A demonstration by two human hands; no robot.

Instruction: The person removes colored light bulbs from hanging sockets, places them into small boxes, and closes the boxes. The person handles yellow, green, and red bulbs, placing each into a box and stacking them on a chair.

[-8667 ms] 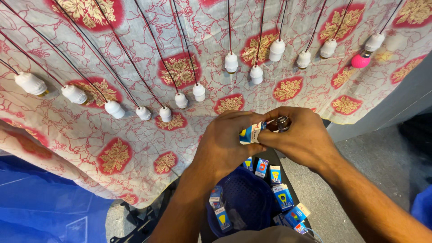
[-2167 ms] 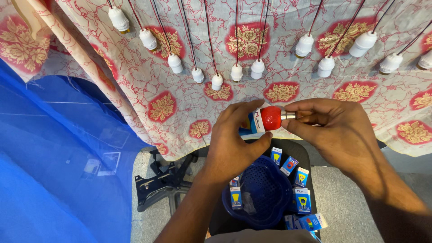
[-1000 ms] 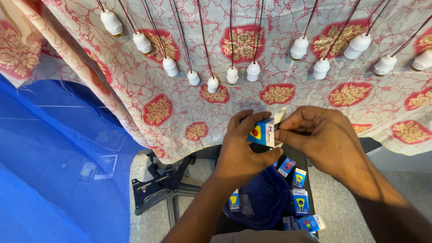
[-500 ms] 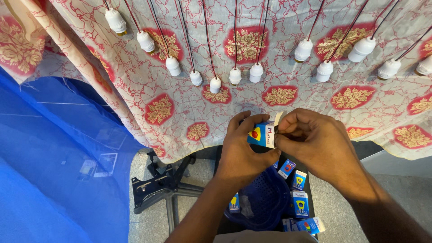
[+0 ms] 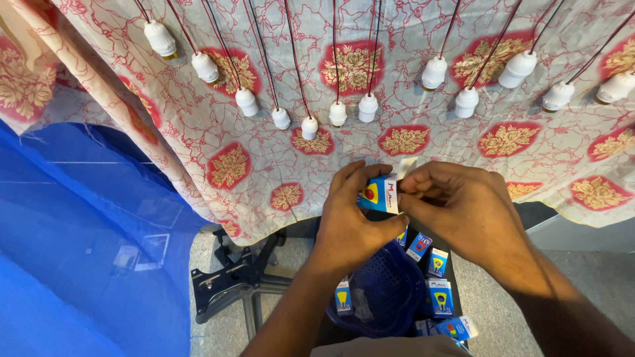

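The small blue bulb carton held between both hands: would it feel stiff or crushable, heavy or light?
The small blue carton is probably thin card, so likely crushable; its white end flap stands open. The left hand pinches it with fingertips while the right hand works at the flap, suggesting it is light. Flat sides make rolling unlikely.

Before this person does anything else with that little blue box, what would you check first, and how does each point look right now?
1. Small blue box held firmly: ok, the left hand wraps it from below.
2. Box end being worked: ok, the right hand pinches at its white flap.
3. Flap fully tucked: cannot tell, the fingers cover the end.
4. What is inside the box: cannot tell, nothing of the contents shows.
5. Place for boxes below: ok, a blue basket sits under the hands with more small boxes around it.
6. White lamp sockets on the patterned cloth: hanging bare, no bulbs showing.
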